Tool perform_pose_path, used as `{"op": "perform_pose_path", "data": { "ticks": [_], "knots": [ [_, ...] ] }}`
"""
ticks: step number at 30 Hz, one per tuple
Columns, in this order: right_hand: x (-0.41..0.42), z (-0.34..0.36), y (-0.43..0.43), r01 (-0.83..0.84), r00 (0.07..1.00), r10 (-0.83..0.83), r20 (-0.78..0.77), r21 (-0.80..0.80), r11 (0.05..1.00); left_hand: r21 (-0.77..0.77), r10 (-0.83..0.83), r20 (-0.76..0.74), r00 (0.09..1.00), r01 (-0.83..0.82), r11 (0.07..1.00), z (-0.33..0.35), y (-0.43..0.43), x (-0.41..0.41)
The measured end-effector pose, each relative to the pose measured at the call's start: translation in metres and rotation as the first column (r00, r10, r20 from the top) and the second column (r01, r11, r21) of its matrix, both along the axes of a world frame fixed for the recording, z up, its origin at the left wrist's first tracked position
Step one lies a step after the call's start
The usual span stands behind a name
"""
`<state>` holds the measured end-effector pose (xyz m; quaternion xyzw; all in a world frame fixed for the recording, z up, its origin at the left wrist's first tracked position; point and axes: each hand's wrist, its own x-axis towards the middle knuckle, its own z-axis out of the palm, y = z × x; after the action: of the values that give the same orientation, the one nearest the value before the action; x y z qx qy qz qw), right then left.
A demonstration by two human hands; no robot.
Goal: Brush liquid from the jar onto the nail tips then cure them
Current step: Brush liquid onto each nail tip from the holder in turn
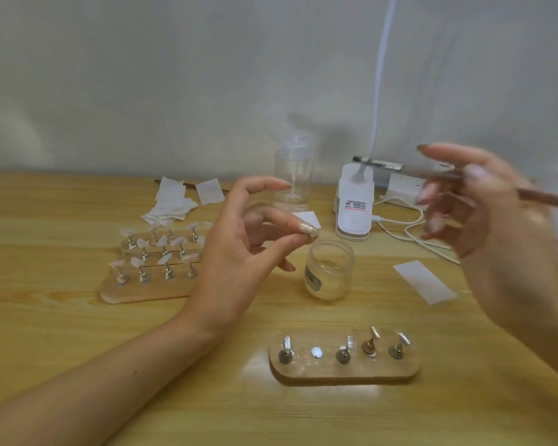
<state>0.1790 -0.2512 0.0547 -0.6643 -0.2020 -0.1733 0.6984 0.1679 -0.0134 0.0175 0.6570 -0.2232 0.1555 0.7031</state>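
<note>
— Item one: jar?
— Jar, lid off, mid-table.
— Hands?
— Left hand: thumb and fingertip pinch a small nail tip just above the jar's rim, at 11 o'clock. Right hand, at 2 o'clock, blurred; fingers curled round a brush.
— Holders?
— Wooden holder at 6 o'clock: four stands, one bare spot. Loaded holders at 9 o'clock. Lamp at 12.

Left hand being held raised, small piece being pinched between thumb and finger, right hand being held up, blurred, brush being gripped.
</note>
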Motion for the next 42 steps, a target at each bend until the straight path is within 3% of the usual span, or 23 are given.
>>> {"op": "perform_pose_path", "data": {
  "ticks": [3,5,9,18,42],
  "knots": [
    [0.007,-0.026,0.01,-0.061,0.977,0.092,-0.192,0.158,0.986,0.058,0.035,0.007,0.999,-0.035,0.998,-0.005,0.001,0.003],
    [0.014,-0.025,0.006,-0.073,0.963,0.12,-0.24,0.196,0.978,0.108,0.037,0.01,0.999,-0.038,0.993,-0.007,0.001,0.004],
    [0.013,-0.034,0.005,-0.131,0.961,0.171,-0.215,0.189,0.973,0.196,0.056,0.024,0.998,-0.059,0.979,-0.009,0.002,0.004],
    [0.013,-0.036,0.009,-0.219,0.935,0.247,-0.254,0.132,0.967,0.237,0.106,-0.04,0.994,-0.093,0.967,-0.01,0.004,0.004],
    [0.014,-0.036,0.012,-0.129,0.928,0.171,-0.332,0.145,0.981,0.287,0.118,-0.026,0.993,-0.106,0.952,-0.007,0.002,0.0]
  ]
}}
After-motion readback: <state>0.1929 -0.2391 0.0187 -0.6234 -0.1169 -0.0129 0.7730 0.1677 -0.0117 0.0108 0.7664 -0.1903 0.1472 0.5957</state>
